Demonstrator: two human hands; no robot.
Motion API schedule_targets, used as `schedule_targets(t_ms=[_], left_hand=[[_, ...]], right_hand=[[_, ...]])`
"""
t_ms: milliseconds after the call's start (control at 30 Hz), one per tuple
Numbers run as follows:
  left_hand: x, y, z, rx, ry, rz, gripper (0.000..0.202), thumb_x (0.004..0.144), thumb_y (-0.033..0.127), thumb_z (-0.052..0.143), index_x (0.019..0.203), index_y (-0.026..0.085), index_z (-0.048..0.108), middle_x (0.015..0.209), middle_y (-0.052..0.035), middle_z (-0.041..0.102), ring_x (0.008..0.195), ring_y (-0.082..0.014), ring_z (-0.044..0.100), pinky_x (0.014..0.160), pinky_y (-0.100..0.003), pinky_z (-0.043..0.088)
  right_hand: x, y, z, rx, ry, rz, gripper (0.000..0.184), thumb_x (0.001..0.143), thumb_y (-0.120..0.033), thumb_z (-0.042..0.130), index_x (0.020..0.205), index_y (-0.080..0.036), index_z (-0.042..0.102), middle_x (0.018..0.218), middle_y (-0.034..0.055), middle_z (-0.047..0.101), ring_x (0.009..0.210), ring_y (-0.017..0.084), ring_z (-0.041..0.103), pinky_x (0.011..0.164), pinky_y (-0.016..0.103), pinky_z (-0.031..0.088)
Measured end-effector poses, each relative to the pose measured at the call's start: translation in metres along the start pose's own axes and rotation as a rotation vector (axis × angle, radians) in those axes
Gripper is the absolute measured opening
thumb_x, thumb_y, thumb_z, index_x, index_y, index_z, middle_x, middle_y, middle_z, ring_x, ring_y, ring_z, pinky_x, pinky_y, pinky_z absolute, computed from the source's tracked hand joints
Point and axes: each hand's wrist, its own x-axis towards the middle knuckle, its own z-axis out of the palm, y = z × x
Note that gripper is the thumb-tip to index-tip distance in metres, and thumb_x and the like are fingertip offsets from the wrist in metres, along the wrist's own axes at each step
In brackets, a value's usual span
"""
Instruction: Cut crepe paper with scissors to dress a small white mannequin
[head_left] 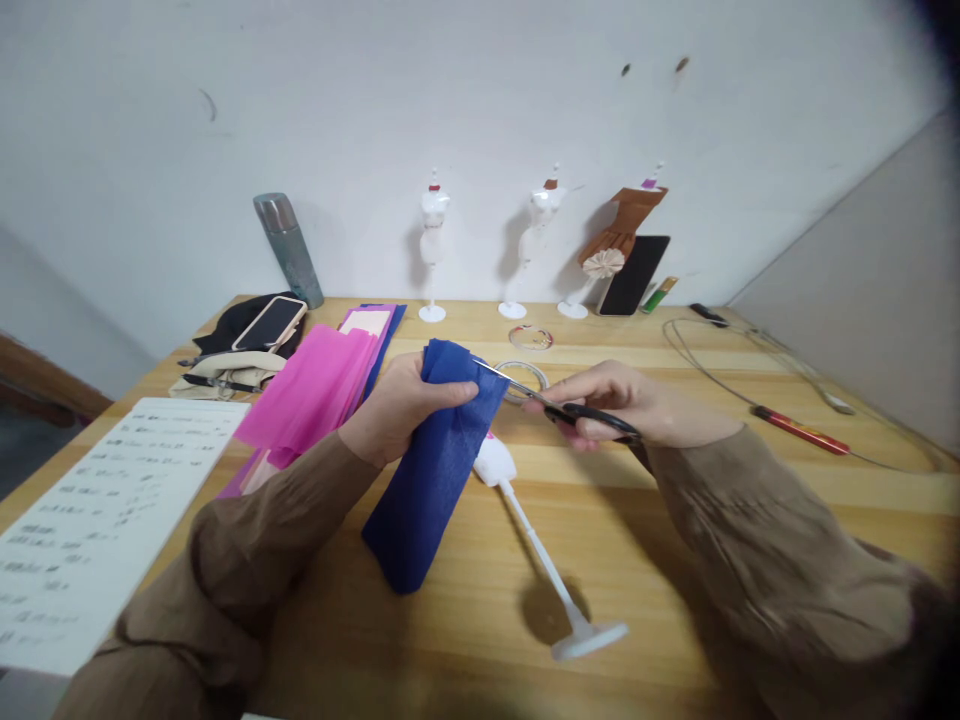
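A: Worst risk from here?

B: Probably a crooked cut, from loose layers sliding out of line. Just one pinch on the blue cloth (439,480), near its top end, with no support lower down.

A: Any danger to skin?

B: Possibly a nick to the thumb of the left hand (399,405), given scissors (559,408) pointed its way, tips just beyond the thumb's end. Lesser worry: a knock to the white dress form (495,462), partly behind the cloth, below the blades.

A: And the grips?

B: Left, closed on the cloth: thumb flat across the front, fingers mostly out of sight behind. Right hand (611,395), curled round the black handles, blades almost together at the cloth's upper edge, to the right of the left thumb. Cannot tell whether any cloth between them.

A: Now describe the cloth.

B: Deep blue, matt, apparently folded into a long strip. Slanting down from the left-hand pinch toward the near side, wider and bent near the bottom, over the wooden table (435,650). Left of that pinch, pink cloth (307,390), brighter and thinner-looking.
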Motion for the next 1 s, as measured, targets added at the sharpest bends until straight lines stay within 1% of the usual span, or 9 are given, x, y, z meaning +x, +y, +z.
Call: schedule_targets(t_ms=[133,267,400,567,667,733,800,900,1000], left_hand=[[0.001,0.0,-0.001,-0.005,0.005,0.007,0.033,0.056,0.023,0.085,0.081,0.01,0.07,0.071,-0.0029,0.068,0.062,-0.0142,0.061,0.06,-0.026,0.049],[0.0,0.002,0.0,-0.003,0.008,0.011,0.031,0.057,0.024,0.085,0.079,0.01,0.069,0.068,-0.0028,0.067,0.059,-0.0136,0.061,0.058,-0.025,0.048],[-0.002,0.003,0.001,-0.003,0.023,0.013,0.03,0.057,0.024,0.085,0.079,0.011,0.069,0.07,-0.0027,0.068,0.061,-0.0133,0.061,0.058,-0.025,0.049],[-0.001,0.003,-0.002,-0.006,-0.025,-0.007,0.029,0.061,0.029,0.084,0.079,0.012,0.069,0.069,-0.0035,0.068,0.061,-0.0141,0.062,0.059,-0.026,0.049],[0.002,0.006,-0.007,-0.016,0.024,0.031,0.031,0.06,0.029,0.084,0.08,0.012,0.068,0.07,-0.0033,0.068,0.062,-0.0144,0.062,0.062,-0.027,0.05],[0.004,0.011,-0.01,-0.006,0.117,0.081,0.031,0.059,0.029,0.083,0.08,0.013,0.067,0.07,-0.0021,0.069,0.063,-0.0147,0.062,0.063,-0.027,0.051],[0.002,0.017,-0.012,0.039,0.211,0.172,0.028,0.061,0.03,0.081,0.079,0.014,0.067,0.071,-0.0013,0.068,0.064,-0.0155,0.063,0.062,-0.027,0.052],[-0.006,0.027,-0.013,0.2,0.383,0.42,0.02,0.066,0.031,0.078,0.078,0.017,0.069,0.075,-0.0006,0.069,0.074,-0.0179,0.064,0.066,-0.027,0.053],[-0.017,0.032,-0.013,0.477,0.541,0.69,0.009,0.073,0.029,0.075,0.077,0.022,0.07,0.081,-0.0001,0.071,0.09,-0.0206,0.065,0.077,-0.028,0.053]], right_hand=[[0.001,0.002,-0.001,-0.039,-0.006,-0.011,0.054,0.076,-0.049,0.079,0.117,-0.014,0.074,0.061,0.0011,0.063,0.054,0.011,0.056,0.052,0.022,0.047],[-0.001,-0.002,-0.002,-0.04,-0.031,-0.021,0.057,0.075,-0.05,0.079,0.118,-0.012,0.074,0.068,0.0044,0.067,0.059,0.012,0.06,0.057,0.023,0.049],[-0.002,-0.006,-0.003,-0.011,-0.065,-0.024,0.057,0.075,-0.052,0.078,0.117,-0.013,0.074,0.071,0.0045,0.066,0.062,0.013,0.063,0.06,0.025,0.052],[-0.004,-0.005,-0.006,-0.005,-0.083,0.02,0.053,0.077,-0.05,0.078,0.116,-0.014,0.074,0.073,0.0061,0.068,0.065,0.015,0.065,0.064,0.026,0.054],[-0.004,-0.004,-0.008,-0.028,-0.097,0.034,0.055,0.077,-0.049,0.078,0.118,-0.013,0.073,0.073,0.0058,0.068,0.066,0.016,0.064,0.064,0.027,0.053],[-0.002,-0.004,-0.007,-0.045,-0.068,0.038,0.056,0.076,-0.05,0.078,0.117,-0.012,0.073,0.073,0.005,0.067,0.065,0.015,0.063,0.063,0.026,0.052],[0.001,-0.004,-0.004,-0.057,-0.013,0.03,0.057,0.076,-0.051,0.078,0.117,-0.012,0.072,0.073,0.0042,0.066,0.064,0.014,0.061,0.062,0.026,0.051],[0.007,-0.002,0.003,-0.022,0.068,-0.033,0.056,0.077,-0.052,0.078,0.117,-0.013,0.071,0.073,0.0031,0.065,0.064,0.013,0.06,0.063,0.026,0.05],[0.01,0.0,0.011,0.061,0.132,-0.124,0.057,0.077,-0.053,0.077,0.118,-0.015,0.071,0.074,0.0037,0.066,0.065,0.014,0.06,0.065,0.029,0.05]])
